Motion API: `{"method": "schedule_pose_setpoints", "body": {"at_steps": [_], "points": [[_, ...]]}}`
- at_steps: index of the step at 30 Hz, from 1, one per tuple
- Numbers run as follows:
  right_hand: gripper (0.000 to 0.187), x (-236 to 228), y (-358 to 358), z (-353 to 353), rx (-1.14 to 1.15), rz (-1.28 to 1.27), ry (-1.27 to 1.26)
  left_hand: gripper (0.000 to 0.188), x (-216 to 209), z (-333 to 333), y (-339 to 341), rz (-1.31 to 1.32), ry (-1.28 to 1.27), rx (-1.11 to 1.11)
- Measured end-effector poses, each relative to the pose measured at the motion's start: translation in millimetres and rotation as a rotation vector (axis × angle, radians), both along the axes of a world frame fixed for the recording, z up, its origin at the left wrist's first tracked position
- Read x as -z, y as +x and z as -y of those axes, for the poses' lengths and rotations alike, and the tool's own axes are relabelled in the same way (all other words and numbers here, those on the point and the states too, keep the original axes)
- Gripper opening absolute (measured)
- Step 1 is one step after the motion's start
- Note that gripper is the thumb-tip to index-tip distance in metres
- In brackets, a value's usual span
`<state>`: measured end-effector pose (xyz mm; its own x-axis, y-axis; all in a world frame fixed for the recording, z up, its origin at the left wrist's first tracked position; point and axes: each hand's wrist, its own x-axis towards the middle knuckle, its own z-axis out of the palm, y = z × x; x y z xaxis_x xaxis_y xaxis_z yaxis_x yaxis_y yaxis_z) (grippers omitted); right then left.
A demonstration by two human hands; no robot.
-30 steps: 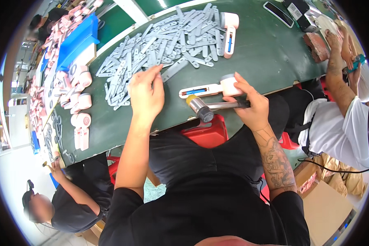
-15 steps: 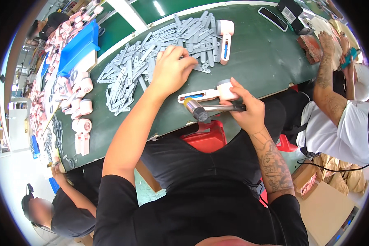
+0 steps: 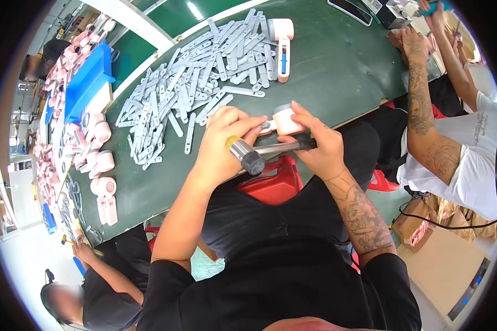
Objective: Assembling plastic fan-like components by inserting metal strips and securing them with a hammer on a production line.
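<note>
My right hand is closed around a hammer, while its thumb and fingers steady a pink handheld fan body with a grey rim. The hammer's yellow-and-black head points left, in front of my left hand. My left hand pinches a grey cover strip at the fan's handle. Only the strip's end shows at my fingertips; the rest is hidden by the hand, as is most of the handle. Beyond my hands lies a heap of grey cover strips.
A second pink fan body with a blue part in its handle lies right of the heap. More pink fan parts and a blue bin are at left. A phone lies far right. Co-workers sit on both sides of the green table.
My left hand has come back from the heap to the fan handle, now with a grey strip. My right hand keeps hold of the hammer and fan. The view has shifted slightly.
</note>
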<state>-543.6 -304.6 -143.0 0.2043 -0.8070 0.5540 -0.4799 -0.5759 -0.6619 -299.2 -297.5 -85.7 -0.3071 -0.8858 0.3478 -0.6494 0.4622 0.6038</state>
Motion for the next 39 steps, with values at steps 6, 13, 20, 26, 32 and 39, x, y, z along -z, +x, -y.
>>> {"method": "schedule_pose_setpoints", "body": {"at_steps": [6, 13, 20, 26, 32, 39], "points": [[0.051, -6, 3, -1, -0.018, -0.008, 0.029, 0.027, -6, -7, 1, 0.013, 0.09, -0.071], [0.049, -20, -2, -5, -0.025, -0.017, 0.116, 0.03, 1, -6, 1, 0.02, 0.13, -0.072], [0.039, -105, -30, -47, 0.105, -0.098, 0.672, 0.015, 7, -18, -5, -0.297, 0.183, -0.204], [0.053, -112, -46, -74, 0.008, -0.26, 0.551, 0.013, 0, -18, -8, -0.256, 0.172, -0.175], [0.054, -112, -38, -79, -0.006, -0.297, 0.571, 0.012, -14, -14, -8, -0.128, 0.238, -0.173], [0.055, -103, -33, -84, -0.059, -0.303, 0.595, 0.011, -9, -14, -6, -0.15, 0.23, -0.154]]}}
